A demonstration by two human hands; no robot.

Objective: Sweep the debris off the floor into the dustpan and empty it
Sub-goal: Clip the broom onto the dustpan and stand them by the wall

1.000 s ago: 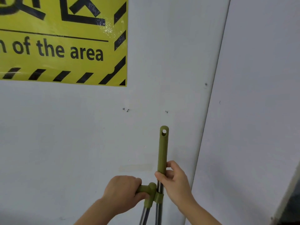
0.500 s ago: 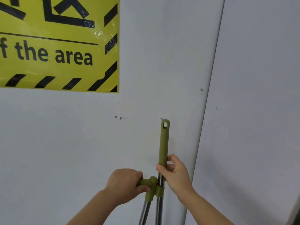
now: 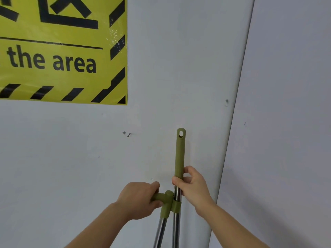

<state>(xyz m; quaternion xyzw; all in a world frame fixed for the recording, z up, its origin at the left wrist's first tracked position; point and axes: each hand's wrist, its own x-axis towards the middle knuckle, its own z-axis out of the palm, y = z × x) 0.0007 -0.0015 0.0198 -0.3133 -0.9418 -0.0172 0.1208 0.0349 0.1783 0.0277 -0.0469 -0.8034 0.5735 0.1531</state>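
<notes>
Glossy yellow sign (image 3: 62, 51) with black hazard stripes, on a matte grey wall (image 3: 179, 68). Left hand (image 3: 138, 199) curls round the stubby olive plastic dustpan handle (image 3: 162, 196) atop a chrome tube. An olive clip (image 3: 176, 207) joins it to the upright broom handle (image 3: 180, 153), a cylindrical olive sleeve with a hanging hole, gripped by the right hand (image 3: 194, 187). The hands are apart.

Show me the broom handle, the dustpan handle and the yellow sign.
broom handle (image 3: 180, 154), head view, on its green grip below the hole.
dustpan handle (image 3: 166, 196), head view, on the green elbow above the clip.
yellow sign (image 3: 59, 79), head view, on bare yellow under the lettering.
</notes>
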